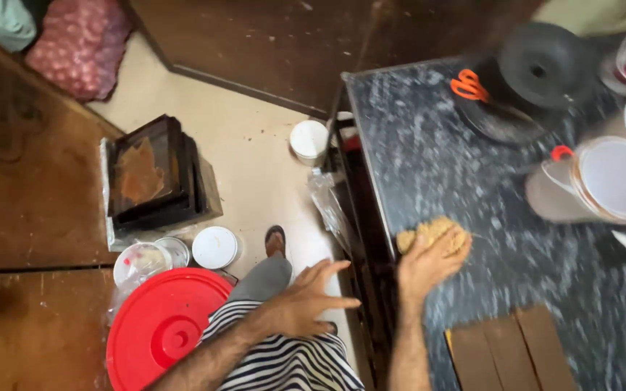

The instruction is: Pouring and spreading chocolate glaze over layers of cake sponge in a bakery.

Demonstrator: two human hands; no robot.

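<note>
My right hand (pixel 426 266) lies palm down on a tan, crumbly lump of dough-like stuff (pixel 435 233) near the left edge of the dark speckled stone counter (pixel 436 159). Its fingers curl over the lump. My left hand (pixel 309 297) hovers off the counter above my striped clothing (pixel 284 362), fingers spread and holding nothing. My foot in a sandal (pixel 275 240) shows on the pale floor below.
On the counter stand a black round lid (pixel 545 65), orange-handled scissors (pixel 469 85), clear jars with white lids (pixel 603 181) and a brown board (pixel 508 355). On the floor are a red lid (pixel 161 326), white tubs (pixel 215 247), a dark box (pixel 155 174) and a pink sack (pixel 80 45).
</note>
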